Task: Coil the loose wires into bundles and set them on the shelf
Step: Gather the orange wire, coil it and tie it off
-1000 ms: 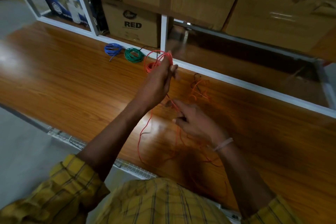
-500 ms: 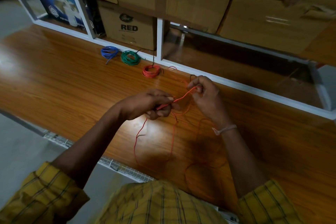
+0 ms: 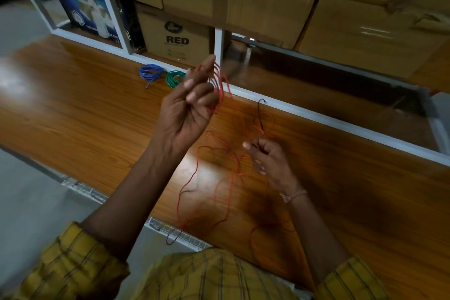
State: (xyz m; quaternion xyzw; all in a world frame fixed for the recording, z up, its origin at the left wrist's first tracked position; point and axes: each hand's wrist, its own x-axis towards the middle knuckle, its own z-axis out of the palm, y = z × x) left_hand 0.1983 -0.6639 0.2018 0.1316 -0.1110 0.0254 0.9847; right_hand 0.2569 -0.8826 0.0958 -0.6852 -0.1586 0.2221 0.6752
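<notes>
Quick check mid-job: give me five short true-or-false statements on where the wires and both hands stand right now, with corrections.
1. The left hand is raised with red wire looped over its fingers. True.
2. The right hand rests flat and empty. False: it pinches the wire.
3. A blue coil and a green coil lie on the wooden surface. True.
4. The red wire is fully coiled. False: loose loops trail over the wood.
5. The box behind reads BLUE. False: it reads RED.

My left hand (image 3: pixel 185 114) is up now toward the RED box (image 3: pixel 175 39), red wire (image 3: pixel 220 85) looped over its fingers; my right hand (image 3: pixel 267 161) has dropped low, pinching the strand.
</notes>
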